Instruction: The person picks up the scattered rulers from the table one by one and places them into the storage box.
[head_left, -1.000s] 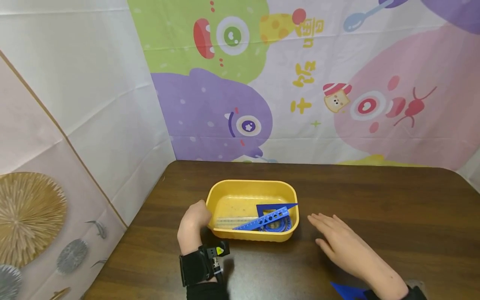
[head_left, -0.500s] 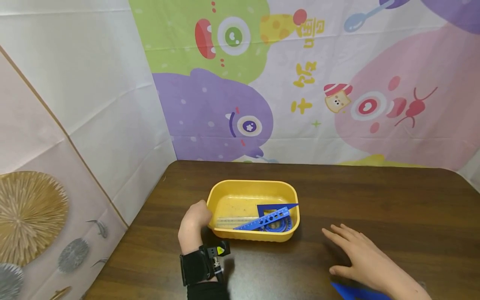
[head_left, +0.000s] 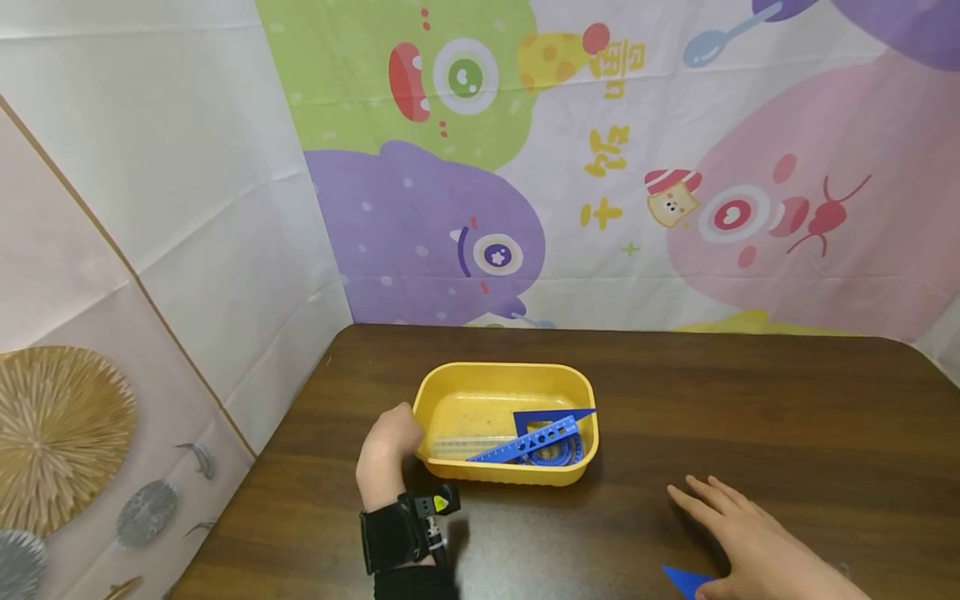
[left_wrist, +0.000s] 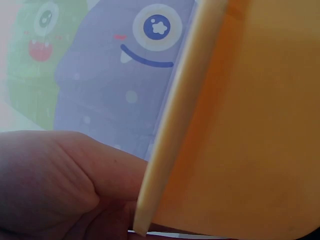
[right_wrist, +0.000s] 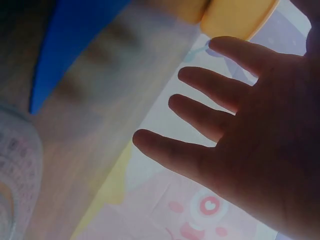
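A yellow plastic bin [head_left: 506,475] stands mid-table with drawing tools in it. Inside lie a blue ruler [head_left: 525,440], a blue set square [head_left: 528,416], a blue protractor [head_left: 555,454] and a clear ruler [head_left: 468,447]. My left hand [head_left: 390,442] holds the bin by its left end; in the left wrist view the thumb runs up to the wall and the other fingers are mostly hidden. My right hand [head_left: 757,542] hovers at the lower right, fingers spread and holding nothing. Below its thumb lies a blue flat piece with a pointed corner [head_left: 684,581], partly out of frame.
A clear curved piece with printed marks, like a protractor [right_wrist: 20,170], lies on the table beside the blue piece in the right wrist view. The brown table [head_left: 825,400] ends at a cartoon-printed cloth [head_left: 600,283] behind. Another cloth [head_left: 225,292] hangs at the left.
My right hand has moved right and toward me, away from the bin, with its fingers spreading. The left hand and the bin stay in place.
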